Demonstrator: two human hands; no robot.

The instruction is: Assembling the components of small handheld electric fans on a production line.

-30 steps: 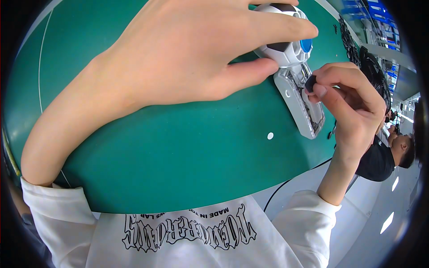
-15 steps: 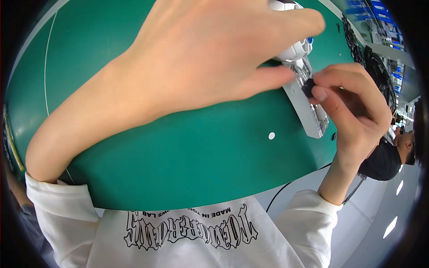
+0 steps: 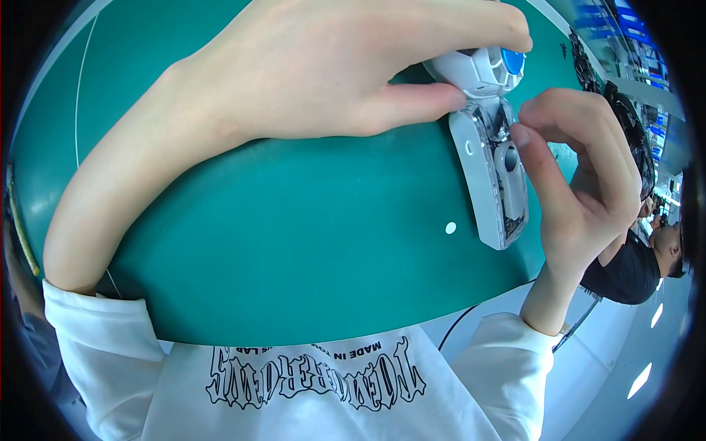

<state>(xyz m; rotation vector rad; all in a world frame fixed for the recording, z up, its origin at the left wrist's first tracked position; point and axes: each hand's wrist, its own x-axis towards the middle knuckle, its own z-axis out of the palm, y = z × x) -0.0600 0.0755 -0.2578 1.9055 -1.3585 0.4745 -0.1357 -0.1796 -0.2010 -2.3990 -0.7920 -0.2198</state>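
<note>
Device (image 3: 474, 151) sits on the green table (image 3: 294, 242), toward its right side: white ball-shaped head (image 3: 474, 75) at the far end, long pale body (image 3: 482, 202) running toward the wearer and a bit to the right.

Left hand (image 3: 316, 73) reaches across from the left and has the head in its grasp: thumb against the near left side, down by the joint with the body, index finger bent over the top. Other fingertips cut off by the upper edge. Blue disc (image 3: 512, 62) on the head's right side shows just under the index finger.

Right hand (image 3: 588, 158) is at the body's right edge, thumb and index tips drawn close together, remaining fingers curled in. Can't tell whether anything is pinched there, or whether the tips touch the body.

Body's upper face shows clear, shiny parts next to the joint, then a grey insert (image 3: 515, 192) with a dark round spot (image 3: 510, 159) in it. Small oval mark on the left side wall.

Small white disc (image 3: 451, 228) lies flat on the table, left of the body, near its lower end. Black bundled items (image 3: 629, 125) beyond the right hand. Person in black top (image 3: 621, 272) at far right.
</note>
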